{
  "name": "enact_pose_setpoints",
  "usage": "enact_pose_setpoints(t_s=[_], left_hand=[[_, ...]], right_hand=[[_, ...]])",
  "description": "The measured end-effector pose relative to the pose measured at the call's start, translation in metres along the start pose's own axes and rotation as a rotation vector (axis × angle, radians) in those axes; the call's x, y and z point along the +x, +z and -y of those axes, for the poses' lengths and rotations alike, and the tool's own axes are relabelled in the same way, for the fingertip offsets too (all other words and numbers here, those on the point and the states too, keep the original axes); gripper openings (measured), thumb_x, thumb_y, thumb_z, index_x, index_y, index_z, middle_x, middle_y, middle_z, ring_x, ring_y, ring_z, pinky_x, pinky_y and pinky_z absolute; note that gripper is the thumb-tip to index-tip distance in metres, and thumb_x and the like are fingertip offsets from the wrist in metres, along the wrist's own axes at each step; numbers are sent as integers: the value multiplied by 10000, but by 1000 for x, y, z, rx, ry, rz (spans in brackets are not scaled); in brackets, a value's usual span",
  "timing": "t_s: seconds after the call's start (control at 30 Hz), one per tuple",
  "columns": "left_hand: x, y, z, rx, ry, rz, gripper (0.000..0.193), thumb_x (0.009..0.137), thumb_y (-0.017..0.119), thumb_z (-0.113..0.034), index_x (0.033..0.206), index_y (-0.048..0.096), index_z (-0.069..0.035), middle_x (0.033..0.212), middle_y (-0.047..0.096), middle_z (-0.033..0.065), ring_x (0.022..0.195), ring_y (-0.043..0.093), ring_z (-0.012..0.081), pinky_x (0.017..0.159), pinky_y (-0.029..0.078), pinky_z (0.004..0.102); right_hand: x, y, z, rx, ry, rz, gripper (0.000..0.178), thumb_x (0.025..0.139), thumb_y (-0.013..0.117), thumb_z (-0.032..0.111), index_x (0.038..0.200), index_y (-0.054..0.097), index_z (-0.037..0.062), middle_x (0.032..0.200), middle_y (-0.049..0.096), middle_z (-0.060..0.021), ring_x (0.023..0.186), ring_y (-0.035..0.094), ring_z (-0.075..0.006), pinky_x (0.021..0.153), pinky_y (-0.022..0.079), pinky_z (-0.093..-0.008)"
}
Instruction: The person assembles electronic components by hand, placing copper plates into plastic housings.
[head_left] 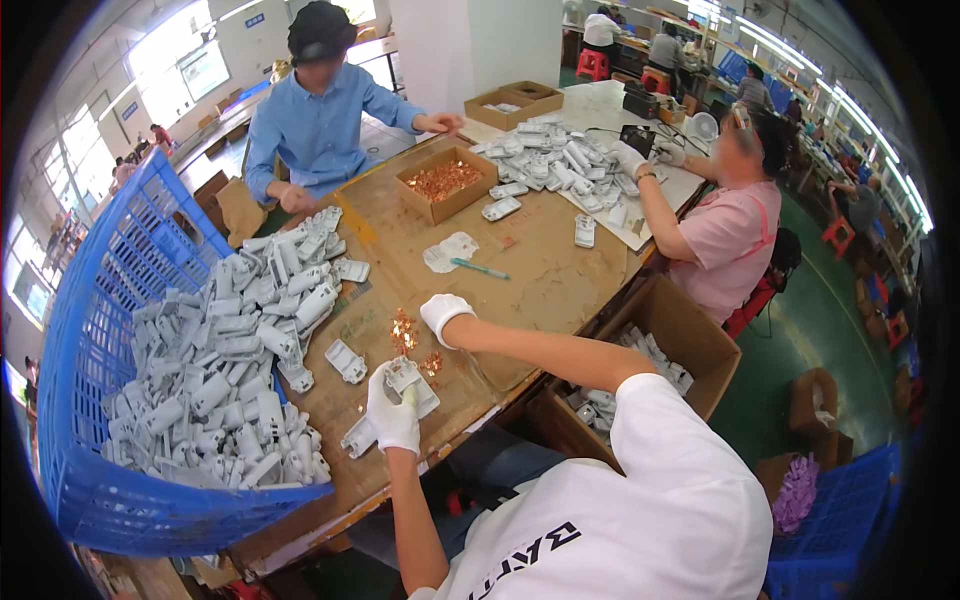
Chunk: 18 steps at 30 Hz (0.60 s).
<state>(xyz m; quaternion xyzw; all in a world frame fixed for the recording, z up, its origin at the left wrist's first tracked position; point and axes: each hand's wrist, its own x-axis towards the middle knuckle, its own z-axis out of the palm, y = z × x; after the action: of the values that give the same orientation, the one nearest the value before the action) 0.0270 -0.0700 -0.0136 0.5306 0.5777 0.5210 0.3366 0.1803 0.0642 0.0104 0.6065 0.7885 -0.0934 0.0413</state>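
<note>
My left hand point(393, 416), in a white glove, grips a white plastic housing point(411, 380) above the near edge of the table. My right hand point(446, 318), gloved too, is farther off, fingers curled inward; anything between them is too small or hidden to make out. Just left of it lies a small heap of copper-coloured metal pieces point(403, 333), with a few more scattered nearer my left hand. One loose white housing point(346, 361) rests left of the heap. Another housing point(358, 438) lies beside my left wrist, partly covered.
A blue crate point(190, 515) spills white housings onto the table at left. Farther back are a carton of copper pieces point(447, 205), a pen point(480, 268) and a housing pile point(560, 160). Two co-workers sit across and at right. A cardboard box point(715, 375) stands below my right arm.
</note>
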Motion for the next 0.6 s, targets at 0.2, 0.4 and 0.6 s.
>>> enact_pose_setpoints(t_s=[0.2,0.4,0.6], left_hand=[[-1,5,-6,47,140,-92,486,748,680,12,1219,565,-14,1136,653,157,1078,628,274,950,471,334],[-11,-12,-24,88,47,-198,496,725,731,-24,1201,587,-31,1113,666,161,1044,643,299,906,492,344],[-15,-11,-19,152,42,-288,468,751,677,50,1204,594,-30,1123,668,131,1036,649,215,903,493,307]], right_hand=[[15,-9,-17,-152,-110,113,195,712,748,147,893,748,76,986,712,-155,918,701,-305,777,580,-414],[-75,-23,42,858,-652,-282,162,774,623,-22,925,606,35,918,588,-119,808,592,-263,745,495,-328],[-88,-6,68,548,-654,-599,180,718,663,2,879,628,74,891,548,-112,850,571,-313,730,488,-387]])
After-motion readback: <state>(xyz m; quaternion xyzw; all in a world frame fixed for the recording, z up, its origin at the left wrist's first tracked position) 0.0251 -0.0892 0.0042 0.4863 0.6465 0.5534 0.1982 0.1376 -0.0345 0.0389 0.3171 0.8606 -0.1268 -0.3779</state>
